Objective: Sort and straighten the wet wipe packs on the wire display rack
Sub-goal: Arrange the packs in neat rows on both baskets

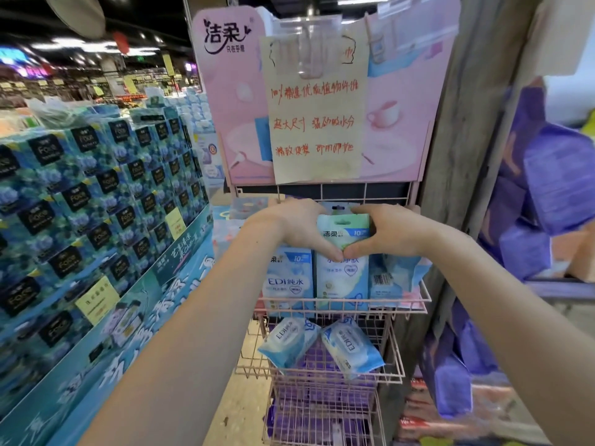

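A pink wire display rack (341, 304) stands in front of me with stacked basket shelves. In the top basket a green-topped wet wipe pack (342, 272) stands upright in the middle. My left hand (291, 228) and my right hand (386, 231) grip its upper part from either side, thumbs touching across its front. A blue EDI pack (288, 280) stands upright to its left. To its right a blue pack (391, 278) shows its barcode side and leans. Two blue packs (289, 342) (352, 347) lie tilted in the second basket.
A pink brand board with a handwritten paper sign (314, 117) rises above the rack. Lower baskets hold purple packs (315, 410). Stacked blue tissue boxes (96, 194) fill the left. A wooden pillar (463, 123) and purple bags (531, 204) are at the right.
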`<control>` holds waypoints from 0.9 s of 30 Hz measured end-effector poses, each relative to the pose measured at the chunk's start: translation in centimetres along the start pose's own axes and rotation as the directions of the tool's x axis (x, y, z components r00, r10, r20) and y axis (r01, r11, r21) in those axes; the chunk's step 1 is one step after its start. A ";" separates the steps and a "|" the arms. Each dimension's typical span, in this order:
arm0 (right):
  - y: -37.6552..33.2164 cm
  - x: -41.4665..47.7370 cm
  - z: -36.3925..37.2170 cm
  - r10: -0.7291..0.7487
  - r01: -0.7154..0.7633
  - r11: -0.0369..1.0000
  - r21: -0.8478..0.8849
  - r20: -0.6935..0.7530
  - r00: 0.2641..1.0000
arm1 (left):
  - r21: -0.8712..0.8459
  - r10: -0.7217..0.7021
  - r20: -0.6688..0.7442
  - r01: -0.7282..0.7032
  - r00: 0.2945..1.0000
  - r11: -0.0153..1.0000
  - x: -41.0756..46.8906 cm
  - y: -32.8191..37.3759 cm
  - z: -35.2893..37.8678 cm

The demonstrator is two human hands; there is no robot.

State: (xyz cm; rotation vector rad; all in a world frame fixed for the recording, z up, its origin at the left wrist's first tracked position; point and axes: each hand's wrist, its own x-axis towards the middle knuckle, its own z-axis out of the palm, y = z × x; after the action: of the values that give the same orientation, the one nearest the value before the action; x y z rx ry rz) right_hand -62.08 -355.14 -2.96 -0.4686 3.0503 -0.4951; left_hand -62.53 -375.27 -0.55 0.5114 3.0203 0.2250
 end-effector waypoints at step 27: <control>4.0 -7.8 26.7 0.285 -0.219 0.944 0.245 -0.277 0.918 | -0.339 -0.227 -0.157 0.164 0.961 0.927 -12.2 -3.8 24.5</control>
State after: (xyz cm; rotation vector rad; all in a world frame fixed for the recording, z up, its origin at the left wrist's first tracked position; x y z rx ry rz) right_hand -54.11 -357.38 -29.81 0.0201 3.2236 -0.9435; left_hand -49.98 -379.64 -24.77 0.1639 3.0935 0.7825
